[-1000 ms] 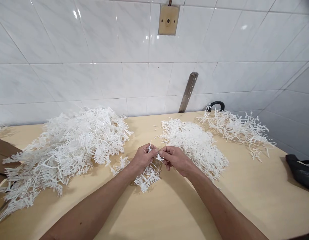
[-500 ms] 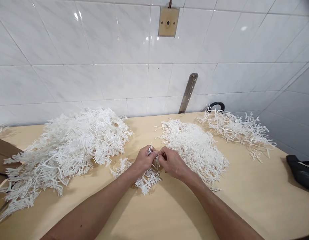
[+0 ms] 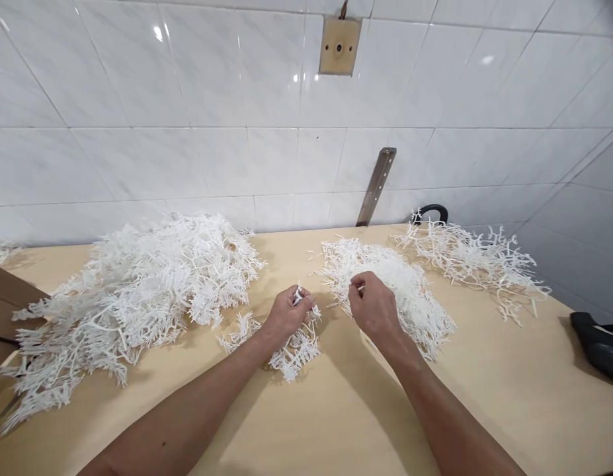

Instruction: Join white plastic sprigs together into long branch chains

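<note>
My left hand (image 3: pixel 290 309) is closed on a white branched plastic sprig, whose tips poke out past the thumb. Below and beside that hand, a small heap of similar white sprigs (image 3: pixel 295 356) lies on the table. My right hand (image 3: pixel 374 305) is closed, thumb against fingers, over the near left side of a pile of thin white pieces (image 3: pixel 410 291); whatever it pinches is too small to make out. To the left spreads a large pile of white branched sprigs (image 3: pixel 157 277). Sparser, barer white branches (image 3: pixel 475 261) lie at the far right.
The wooden table (image 3: pixel 306 430) meets a white tiled wall (image 3: pixel 197 158). A metal strip (image 3: pixel 376 186) leans there, with a black curved handle (image 3: pixel 434 211) nearby. A black object (image 3: pixel 596 344) sits at the right edge, a brown box (image 3: pixel 11 304) at the left.
My right hand has moved away from the left hand, to the right, over the pile of thin white pieces. The left hand keeps its hold in nearly the same place.
</note>
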A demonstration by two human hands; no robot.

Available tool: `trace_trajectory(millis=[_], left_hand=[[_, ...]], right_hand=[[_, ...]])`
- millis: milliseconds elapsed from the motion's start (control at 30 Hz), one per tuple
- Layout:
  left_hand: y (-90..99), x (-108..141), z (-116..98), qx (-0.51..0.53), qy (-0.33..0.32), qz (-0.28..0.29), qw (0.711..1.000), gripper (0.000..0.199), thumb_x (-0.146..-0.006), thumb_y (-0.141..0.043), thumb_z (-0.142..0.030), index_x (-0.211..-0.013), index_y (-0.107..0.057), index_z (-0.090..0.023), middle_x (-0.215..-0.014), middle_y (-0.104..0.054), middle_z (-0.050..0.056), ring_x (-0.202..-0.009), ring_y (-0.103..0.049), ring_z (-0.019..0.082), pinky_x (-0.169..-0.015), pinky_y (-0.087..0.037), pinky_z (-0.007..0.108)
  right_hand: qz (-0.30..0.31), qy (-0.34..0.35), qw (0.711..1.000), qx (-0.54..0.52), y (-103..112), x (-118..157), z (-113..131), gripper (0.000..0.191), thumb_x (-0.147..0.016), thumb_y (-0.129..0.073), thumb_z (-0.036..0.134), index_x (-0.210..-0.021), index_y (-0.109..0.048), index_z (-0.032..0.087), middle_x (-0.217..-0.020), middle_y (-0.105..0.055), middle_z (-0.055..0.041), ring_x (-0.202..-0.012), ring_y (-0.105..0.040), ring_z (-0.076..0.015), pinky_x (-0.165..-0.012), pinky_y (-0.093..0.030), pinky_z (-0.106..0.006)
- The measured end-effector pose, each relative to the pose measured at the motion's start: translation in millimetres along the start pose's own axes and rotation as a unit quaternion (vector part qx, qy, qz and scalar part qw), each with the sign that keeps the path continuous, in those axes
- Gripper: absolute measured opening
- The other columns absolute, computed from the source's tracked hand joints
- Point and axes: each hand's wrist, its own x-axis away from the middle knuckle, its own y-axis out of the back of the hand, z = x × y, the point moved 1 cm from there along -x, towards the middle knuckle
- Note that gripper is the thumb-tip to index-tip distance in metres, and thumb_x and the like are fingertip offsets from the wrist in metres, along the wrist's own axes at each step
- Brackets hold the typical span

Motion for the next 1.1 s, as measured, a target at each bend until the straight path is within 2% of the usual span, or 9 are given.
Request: trace_trajectory(millis=[67,133,233,333,467,633,800,967,1100], left_hand=[[-0.8,-1,2,0.038,0.016,0.008,0.999,0.033,-0.074,-0.071,-0.046,-0.078,-0.054,-0.018,-0.063,-0.053,-0.005,-0.048,-0.045,0.007,-0.047,-0.034,0.020],[-1.1,-2,3,0.062,0.024,0.016,0.998,0.037,-0.071,-0.074,-0.048,-0.079,-0.054,-0.018,-0.062,-0.053,-0.005,-0.044,-0.042,0.006,-0.044,-0.030,0.019],[-0.7,-3,3,0.072,0.026,0.025,0.997,0.041,-0.070,-0.076,-0.050,-0.080,-0.055,-0.017,-0.062,-0.053,-0.005,-0.041,-0.037,0.004,-0.041,-0.025,0.019],[-0.2,-3,2,0.076,0.017,0.026,0.997,0.041,-0.070,-0.077,-0.050,-0.080,-0.055,-0.016,-0.059,-0.052,-0.006,-0.042,-0.037,0.004,-0.043,-0.026,0.019],[-0.1,-2,1,0.066,0.013,0.032,0.997,0.041,-0.071,-0.076,-0.051,-0.078,-0.055,-0.017,-0.056,-0.048,-0.007,-0.044,-0.037,0.005,-0.045,-0.027,0.019],[-0.1,-3,2,0.052,0.007,0.006,0.999,0.037,-0.072,-0.075,-0.048,-0.075,-0.055,-0.017,-0.053,-0.045,-0.008,-0.044,-0.034,0.005,-0.046,-0.027,0.020],[-0.2,-2,2,0.046,0.006,-0.012,0.999,0.033,-0.073,-0.073,-0.045,-0.075,-0.055,-0.018,-0.050,-0.041,-0.009,-0.043,-0.032,0.006,-0.046,-0.026,0.020],[-0.9,-2,2,0.047,0.011,-0.021,0.999,0.032,-0.072,-0.073,-0.044,-0.076,-0.055,-0.017,-0.050,-0.042,-0.009,-0.043,-0.032,0.005,-0.045,-0.026,0.020],[-1.1,-4,4,0.057,0.020,-0.029,0.998,0.033,-0.069,-0.076,-0.043,-0.075,-0.056,-0.018,-0.049,-0.040,-0.010,-0.041,-0.031,0.005,-0.044,-0.025,0.020]], right_hand=[[-0.041,0.014,0.999,0.023,4,-2,-2,0.019,-0.082,-0.047,0.017,-0.096,-0.060,0.017,-0.099,-0.067,-0.0121,-0.079,-0.063,-0.0232,-0.069,-0.045,-0.035],[-0.038,0.013,0.999,0.023,6,-2,-1,0.019,-0.083,-0.048,0.019,-0.097,-0.061,0.017,-0.102,-0.067,-0.0134,-0.079,-0.064,-0.0236,-0.070,-0.046,-0.036],[0.064,-0.018,0.995,-0.071,2,1,6,0.018,-0.087,-0.052,0.031,-0.092,-0.064,0.019,-0.083,-0.069,-0.0065,-0.060,-0.062,-0.0186,-0.061,-0.049,-0.033],[0.193,-0.046,0.962,-0.188,-5,9,17,0.022,-0.087,-0.054,0.038,-0.091,-0.066,0.020,-0.070,-0.065,-0.0002,-0.042,-0.055,-0.0124,-0.045,-0.047,-0.027],[0.269,-0.044,0.927,-0.259,-13,17,26,0.021,-0.086,-0.057,0.037,-0.086,-0.066,0.019,-0.060,-0.058,0.0036,-0.038,-0.051,-0.0093,-0.038,-0.043,-0.022],[0.280,-0.059,0.908,-0.306,-19,19,22,0.019,-0.084,-0.060,0.037,-0.084,-0.066,0.018,-0.058,-0.055,0.0050,-0.039,-0.049,-0.0080,-0.036,-0.043,-0.020],[0.287,-0.056,0.907,-0.303,-21,19,20,0.021,-0.083,-0.061,0.038,-0.084,-0.066,0.018,-0.057,-0.055,0.0052,-0.040,-0.050,-0.0089,-0.036,-0.045,-0.021],[0.281,-0.041,0.920,-0.269,-18,21,27,0.020,-0.083,-0.059,0.037,-0.083,-0.065,0.018,-0.064,-0.060,0.0035,-0.038,-0.050,-0.0079,-0.036,-0.042,-0.021],[0.242,-0.011,0.950,-0.197,-16,21,31,0.018,-0.085,-0.055,0.031,-0.084,-0.068,0.018,-0.070,-0.066,0.0009,-0.039,-0.051,-0.0082,-0.041,-0.042,-0.022]])
